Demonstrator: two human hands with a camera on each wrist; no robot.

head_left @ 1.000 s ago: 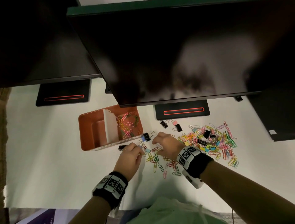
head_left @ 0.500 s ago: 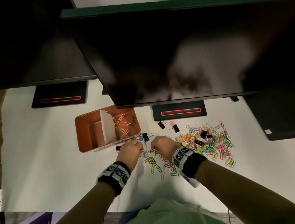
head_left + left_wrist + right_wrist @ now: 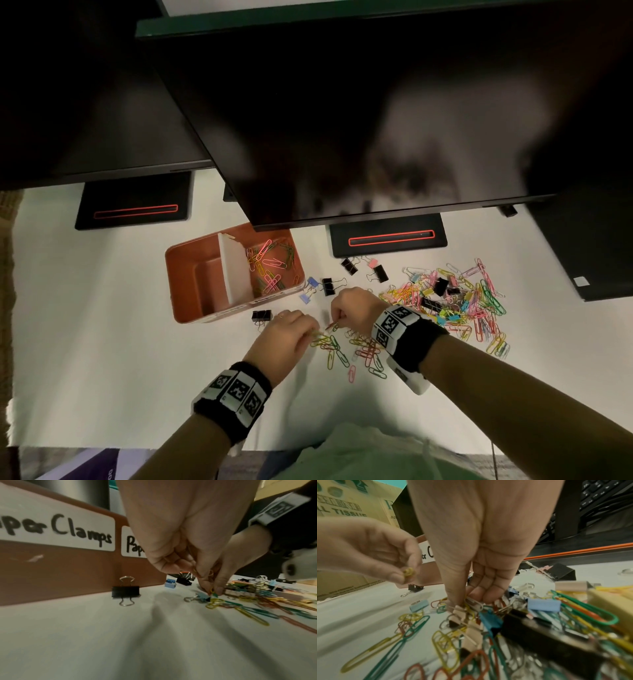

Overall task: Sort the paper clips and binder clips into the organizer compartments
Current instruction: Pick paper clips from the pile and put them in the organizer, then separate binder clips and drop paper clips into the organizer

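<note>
The orange organizer (image 3: 191,274) has a white divider (image 3: 234,270); its right compartment holds several coloured paper clips (image 3: 270,263), and the left one looks empty. My left hand (image 3: 308,330) pinches yellow paper clips (image 3: 408,572) just above a small scatter of paper clips (image 3: 346,347). My right hand (image 3: 334,317) has its thumb and fingers curled down into the clips (image 3: 465,600), pinching one paper clip. A black binder clip (image 3: 262,315) stands by the organizer's front wall. The main pile of mixed clips (image 3: 455,301) lies to the right.
Monitors (image 3: 342,102) overhang the white desk, their bases (image 3: 387,236) behind the clips. Blue (image 3: 310,287) and black binder clips (image 3: 329,286) lie between organizer and hands. The organizer front carries a "Paper Clamps" label (image 3: 56,531). A cardboard box (image 3: 342,507) stands left.
My left hand has drawn back from the organizer's front edge to the small scatter of paper clips and now pinches yellow ones. The right hand has hardly moved.
</note>
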